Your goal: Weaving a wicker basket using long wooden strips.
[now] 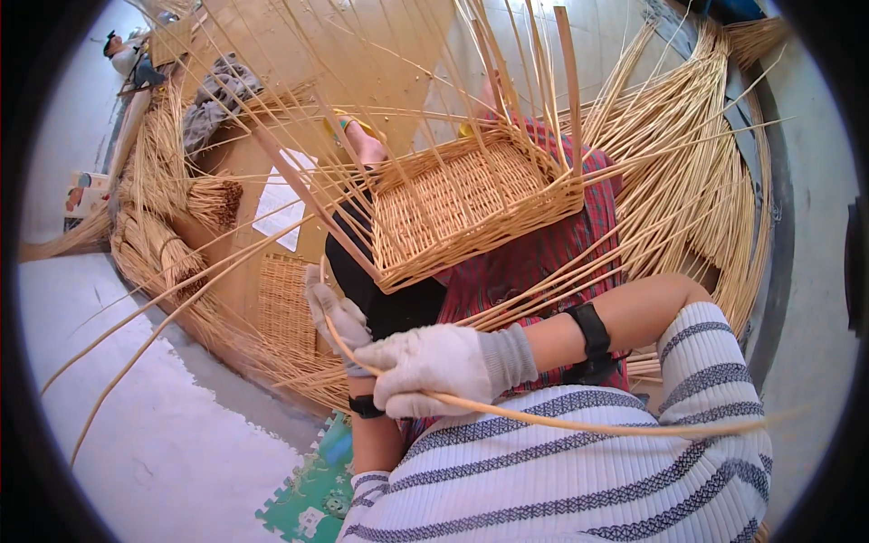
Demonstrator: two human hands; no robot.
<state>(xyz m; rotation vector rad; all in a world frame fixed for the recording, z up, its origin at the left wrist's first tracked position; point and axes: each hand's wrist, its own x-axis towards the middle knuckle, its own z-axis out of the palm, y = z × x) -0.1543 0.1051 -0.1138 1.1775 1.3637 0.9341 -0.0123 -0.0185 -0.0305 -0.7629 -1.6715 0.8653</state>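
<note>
**Wall Woven Low, Long Stakes Standing Loose**

Here a long pale rod (561, 422) is clasped by the right hand (434, 366), gloved fingers curled round it. The rod is bent on past the left hand (333, 308), gloved too, though whether it is pinched there cannot be told. Just beyond both hands, the wicker basket (489, 235) is held up by the lap, tilted over a plaid cloth (516, 282).

Done so far, by the look of it: base and low wall are woven. Left to do, it seems: slender stakes (541, 81) are fanned out above the rim, not yet worked in, and the flat corner posts (568, 90) are bare. Inside the basket, only its woven base is seen, crossed by stakes.

Left of the left hand, a flat woven panel (287, 294) is laid out; far right of the right hand, a big sheaf of rods (679, 172) is spread.
</note>
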